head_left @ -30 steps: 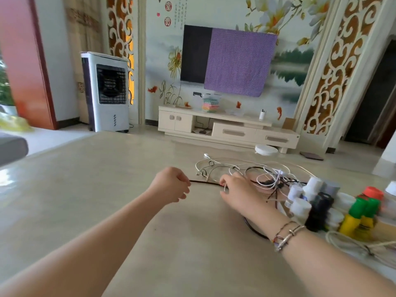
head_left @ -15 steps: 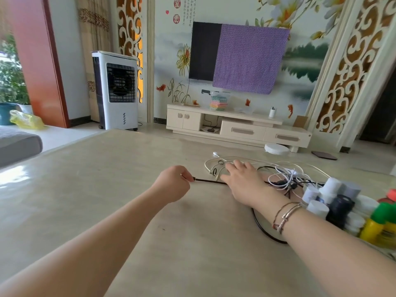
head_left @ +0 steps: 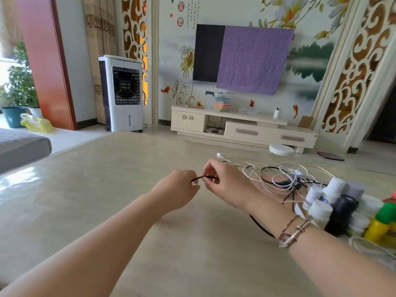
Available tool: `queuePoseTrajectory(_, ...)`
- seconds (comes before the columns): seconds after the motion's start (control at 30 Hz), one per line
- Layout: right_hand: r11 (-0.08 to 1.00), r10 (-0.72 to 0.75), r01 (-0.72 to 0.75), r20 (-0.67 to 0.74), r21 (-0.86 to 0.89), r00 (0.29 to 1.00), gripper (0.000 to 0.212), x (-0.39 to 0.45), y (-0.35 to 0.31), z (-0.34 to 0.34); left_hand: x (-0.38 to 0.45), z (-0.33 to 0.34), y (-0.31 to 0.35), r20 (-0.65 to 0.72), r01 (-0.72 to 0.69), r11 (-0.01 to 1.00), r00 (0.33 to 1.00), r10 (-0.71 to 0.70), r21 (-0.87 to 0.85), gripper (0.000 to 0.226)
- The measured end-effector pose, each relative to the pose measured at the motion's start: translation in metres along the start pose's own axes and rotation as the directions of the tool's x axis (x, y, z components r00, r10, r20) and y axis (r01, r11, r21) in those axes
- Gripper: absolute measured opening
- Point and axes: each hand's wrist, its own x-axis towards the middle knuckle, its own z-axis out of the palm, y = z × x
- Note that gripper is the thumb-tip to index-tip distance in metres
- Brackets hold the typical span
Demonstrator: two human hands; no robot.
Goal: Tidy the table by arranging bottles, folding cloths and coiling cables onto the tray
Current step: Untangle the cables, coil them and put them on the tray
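Over the beige glossy table [head_left: 107, 200], left hand [head_left: 177, 189] and right hand [head_left: 225, 183] together pinch a thin black cable [head_left: 205, 178]; coiling barely begun, the tangled white cables [head_left: 278, 174] remain.

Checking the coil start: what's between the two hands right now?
In the head view, only a short arched stretch of the black cable spans the gap between the left hand and right hand; both pinch it.

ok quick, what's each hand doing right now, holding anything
Left hand: closed, pinching the black cable near its end.
Right hand: closed, pinching the same black cable just beside the left.
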Motion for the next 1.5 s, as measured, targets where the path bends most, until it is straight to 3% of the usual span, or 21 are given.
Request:
queuePoseTrajectory(0.1, 0.984, 0.061, -0.052, -0.045, 0.169, 0.997, 0.008, -0.005, 0.004, -0.003, 0.000, -0.007, 0.000, 0.118, 0.096, 0.972, 0.990, -0.072, -0.216, 0.033)
queuePoseTrajectory(0.17, 0.968, 0.103, -0.094, -0.026, 0.234, 0.994, 0.007, -0.008, 0.010, -0.006, 0.002, -0.016, -0.001, 0.128, 0.181, 0.886, 0.982, -0.140, -0.426, 0.041)
queuePoseTrajectory(0.3, 0.954, 0.159, -0.141, -0.045, 0.266, 0.986, 0.004, -0.015, 0.021, -0.014, 0.004, -0.033, -0.011, 0.096, 0.283, 0.465, 0.918, -0.385, -0.839, 0.040)
queuePoseTrajectory(0.43, 0.919, 0.195, -0.163, -0.056, 0.358, 0.979, 0.006, -0.021, 0.023, -0.007, 0.001, -0.031, -0.019, 0.229, 0.346, 0.168, 0.846, -0.481, -0.923, 0.039)
queuePoseTrajectory(0.57, 0.929, 0.190, -0.165, -0.044, 0.331, 0.981, 0.009, -0.021, 0.018, 0.004, -0.001, -0.023, -0.008, 0.322, 0.366, 0.003, 0.822, -0.470, -0.930, 0.041)
queuePoseTrajectory(0.7, 0.894, 0.175, -0.113, -0.105, 0.434, 0.979, 0.018, -0.021, 0.006, 0.008, -0.006, -0.015, 0.009, 0.373, 0.406, 0.012, 0.851, -0.369, -0.914, 0.032)
queuePoseTrajectory(0.83, 0.891, 0.129, -0.093, -0.052, 0.445, 0.990, 0.014, -0.025, -0.006, 0.014, -0.010, -0.011, 0.023, 0.336, 0.346, -0.003, 0.908, -0.251, -0.938, 0.023)
queuePoseTrajectory(0.97, 0.931, 0.090, -0.090, 0.016, 0.355, 0.996, 0.011, -0.027, -0.010, 0.011, -0.011, -0.010, 0.022, 0.313, 0.334, 0.018, 0.901, -0.301, -0.943, 0.024)
queuePoseTrajectory(1.13, 0.983, 0.105, -0.130, 0.183, 0.130, 0.978, 0.021, -0.032, 0.008, -0.026, -0.010, -0.010, 0.014, 0.351, 0.343, -0.086, 0.871, -0.343, -0.935, 0.030)
queuePoseTrajectory(1.3, 0.972, 0.229, -0.227, 0.379, -0.051, 0.897, 0.022, -0.035, 0.038, -0.047, -0.003, -0.010, 0.005, 0.337, 0.283, -0.190, 0.850, -0.404, -0.940, 0.027)
queuePoseTrajectory(1.4, 0.960, 0.254, -0.203, 0.295, -0.191, 0.921, 0.011, -0.034, 0.049, -0.041, 0.000, -0.011, 0.000, 0.325, 0.255, -0.210, 0.834, -0.445, -0.944, 0.028)
queuePoseTrajectory(1.5, 0.935, 0.252, -0.182, 0.209, -0.304, 0.945, 0.019, -0.033, 0.054, -0.039, 0.003, -0.016, -0.007, 0.304, 0.229, -0.208, 0.819, -0.487, -0.951, 0.033)
